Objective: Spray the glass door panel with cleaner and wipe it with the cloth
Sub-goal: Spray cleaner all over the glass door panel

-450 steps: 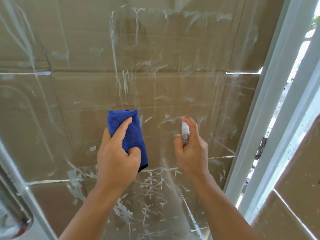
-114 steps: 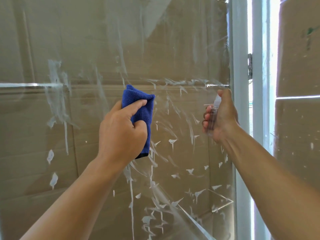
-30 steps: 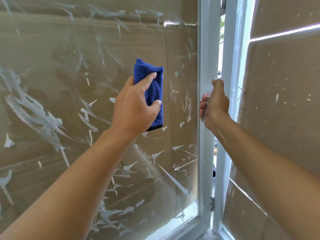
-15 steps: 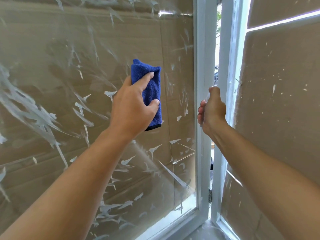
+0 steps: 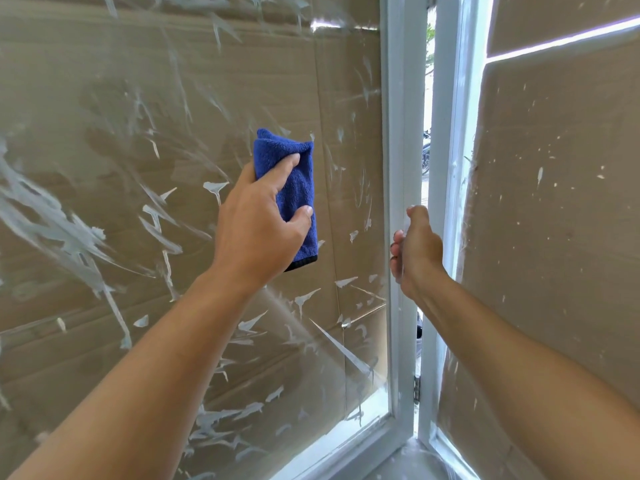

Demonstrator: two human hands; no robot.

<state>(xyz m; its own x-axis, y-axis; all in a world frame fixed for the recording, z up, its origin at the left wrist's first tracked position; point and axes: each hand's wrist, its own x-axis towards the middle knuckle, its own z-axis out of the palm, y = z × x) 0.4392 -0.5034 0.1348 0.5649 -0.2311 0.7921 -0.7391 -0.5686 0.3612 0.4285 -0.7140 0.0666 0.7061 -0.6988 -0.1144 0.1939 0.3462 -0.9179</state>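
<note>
Head view: we hold the blue cloth (image 5: 296, 192) against the glass door panel (image 5: 180, 140), our other fist beside the white frame (image 5: 396, 168).

Our left hand (image 5: 258, 230) pinches the folded cloth, forefinger across its upper half, thumb on its lower right edge, its top clear of the fingers. Our right hand (image 5: 417, 252) has curled fingers; we cannot tell what they hold. White smears streak the glass, brown cardboard (image 5: 554, 237) behind.
</note>
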